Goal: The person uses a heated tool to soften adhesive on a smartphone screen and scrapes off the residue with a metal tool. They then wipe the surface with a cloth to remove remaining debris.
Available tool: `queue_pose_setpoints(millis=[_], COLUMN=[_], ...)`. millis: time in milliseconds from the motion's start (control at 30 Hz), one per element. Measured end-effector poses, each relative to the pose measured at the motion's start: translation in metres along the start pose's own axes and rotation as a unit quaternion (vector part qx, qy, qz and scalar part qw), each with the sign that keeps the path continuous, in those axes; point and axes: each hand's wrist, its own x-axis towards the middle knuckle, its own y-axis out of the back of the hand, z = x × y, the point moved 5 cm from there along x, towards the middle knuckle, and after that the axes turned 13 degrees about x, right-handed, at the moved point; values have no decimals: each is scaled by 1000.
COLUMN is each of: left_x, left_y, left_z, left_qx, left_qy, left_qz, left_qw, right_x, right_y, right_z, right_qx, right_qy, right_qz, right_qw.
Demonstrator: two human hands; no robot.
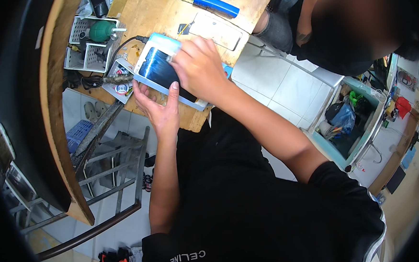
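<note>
A phone-sized panel with a glossy dark screen [152, 66] lies in a white frame on a light blue rectangular device [156, 38] on the wooden bench [192, 117], with a black cable at its top left. My left hand [160, 105] grips the device's lower left side, thumb raised along the near edge. My right hand [198, 67] is over the screen, fingers closed on something small and pale that I cannot make out, hiding part of the panel. A white phone-like panel [215, 30] and a blue cylindrical roller [216, 5] lie beyond.
At left stand white baskets [85, 61] with a green bulb blower [101, 31], a small parts tray [120, 88], a tall wooden board [60, 116] and metal rails. A person [299, 24] in black sits at upper right. A tub of clutter [343, 118] is at right.
</note>
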Motion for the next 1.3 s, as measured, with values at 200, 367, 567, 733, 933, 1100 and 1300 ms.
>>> queue_pose_setpoints(millis=[200,367,567,733,933,1100,1300], left_x=[-3,-11,-15,-9,5,19,47], left_y=[0,2,-2,0,6,11,19], left_z=[2,1,-2,-7,-6,-5,-9], left_qx=[-5,12,-12,-30,-17,-33,-48], left_qy=[30,13,-4,7,24,42,40], left_qz=[-6,-30,-47,-34,-34,-5,50], left_qw=[1000,999,999,999,999,999,997], right_x=[-45,20,-33,-27,-7,-45,-2], right_y=[41,-20,24,16,-20,20,-28], right_z=[-9,4,-23,-24,-11,-36,-32], right_qx=[-16,10,3,-27,-16,-49,-25], right_qy=[-47,2,-20,12,-24,-32,6], right_qz=[1,6,-14,31,-61,-38,-47], right_qw=[999,1000,1000,999,998,998,999])
